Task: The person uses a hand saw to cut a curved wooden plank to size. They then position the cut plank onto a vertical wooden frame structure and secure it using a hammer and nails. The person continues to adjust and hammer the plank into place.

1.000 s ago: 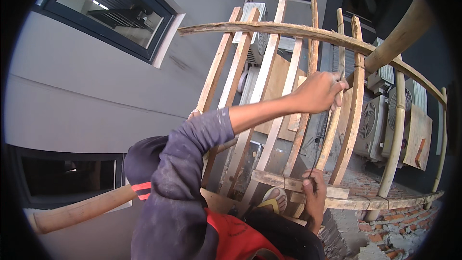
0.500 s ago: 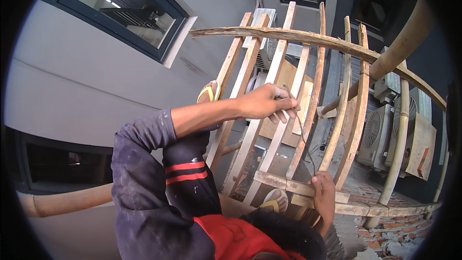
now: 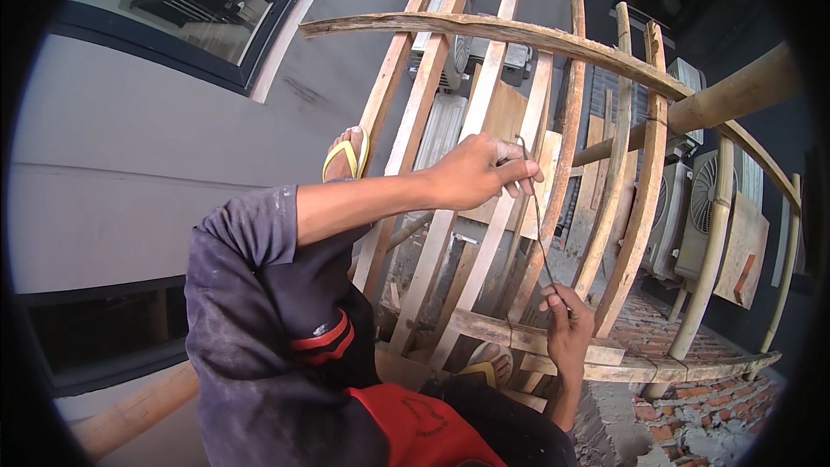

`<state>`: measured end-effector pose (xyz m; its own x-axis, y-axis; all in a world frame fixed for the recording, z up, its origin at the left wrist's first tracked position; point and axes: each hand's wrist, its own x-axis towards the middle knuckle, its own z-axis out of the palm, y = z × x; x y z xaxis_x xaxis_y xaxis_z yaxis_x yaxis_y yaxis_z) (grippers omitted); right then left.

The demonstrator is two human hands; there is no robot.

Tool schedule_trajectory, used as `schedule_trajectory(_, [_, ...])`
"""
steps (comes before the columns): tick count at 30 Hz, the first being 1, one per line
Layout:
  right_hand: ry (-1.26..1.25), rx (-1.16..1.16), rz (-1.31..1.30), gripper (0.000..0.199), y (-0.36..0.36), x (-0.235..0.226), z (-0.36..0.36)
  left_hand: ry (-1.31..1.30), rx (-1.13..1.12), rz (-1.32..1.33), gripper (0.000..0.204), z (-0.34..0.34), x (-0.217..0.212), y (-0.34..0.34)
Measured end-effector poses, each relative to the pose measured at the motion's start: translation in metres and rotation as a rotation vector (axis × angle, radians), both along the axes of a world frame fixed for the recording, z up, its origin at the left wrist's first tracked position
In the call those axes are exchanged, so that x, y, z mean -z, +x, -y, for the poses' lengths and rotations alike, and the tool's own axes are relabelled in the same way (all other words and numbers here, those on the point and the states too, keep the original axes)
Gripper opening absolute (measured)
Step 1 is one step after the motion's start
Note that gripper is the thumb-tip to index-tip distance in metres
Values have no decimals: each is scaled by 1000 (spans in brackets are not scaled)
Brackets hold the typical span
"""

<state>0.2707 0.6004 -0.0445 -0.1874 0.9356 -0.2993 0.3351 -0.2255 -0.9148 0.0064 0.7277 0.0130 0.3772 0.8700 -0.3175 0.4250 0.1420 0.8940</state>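
A thin dark wire [image 3: 540, 233] runs nearly straight between my two hands, above a scaffold of wooden slats. Its upper end is pinched in the fingers of my left hand [image 3: 478, 175], and a short hooked tip sticks out past them. Lower and to the right, my right hand [image 3: 569, 322] grips the other end between thumb and fingers. This hand is close to the short wooden crosspiece [image 3: 497, 331]. Below both hands pass long wooden slats [image 3: 484, 251], with gaps between them.
My feet, in yellow-strapped flip-flops [image 3: 346, 157], stand on the slats. A long crossbar [image 3: 519, 33] spans the far end, and a thick bamboo pole [image 3: 735, 86] slants in from the right. Air-conditioner units [image 3: 705, 207] and brickwork [image 3: 709, 402] lie below. A grey wall [image 3: 147, 147] with windows rises at left.
My right hand has come up off the crosspiece area, still holding the wire. The wire looks straighter between my hands. The whole view has shifted, with the scaffold higher and further left.
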Motion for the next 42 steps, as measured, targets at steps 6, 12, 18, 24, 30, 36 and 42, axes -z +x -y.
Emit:
schedule_trajectory(6, [247,-76,153,15,-12,-15,-25,-145,-110,63,39,-12,6,-8])
schedule_trajectory(12, [357,-102,261,11,-20,-20,-54,-250,-237,109,35,-22,34,-20])
schedule_trajectory(18, [294,-136,377,18,-11,-22,-94,-419,-190,100,35,-21,51,-48])
schedule_trajectory(24, [478,-345,551,18,-11,-17,-134,-472,-219,33,30,-27,82,-110])
schedule_trajectory(30, [128,-349,257,21,-76,23,-162,-517,-225,-252,28,-67,113,-194])
schedule_trajectory(36, [360,-484,482,18,-159,75,-231,-225,-211,-547,39,-119,147,-253])
schedule_trajectory(42, [436,-439,404,21,-231,82,-285,-145,-332,-715,47,-126,195,-281])
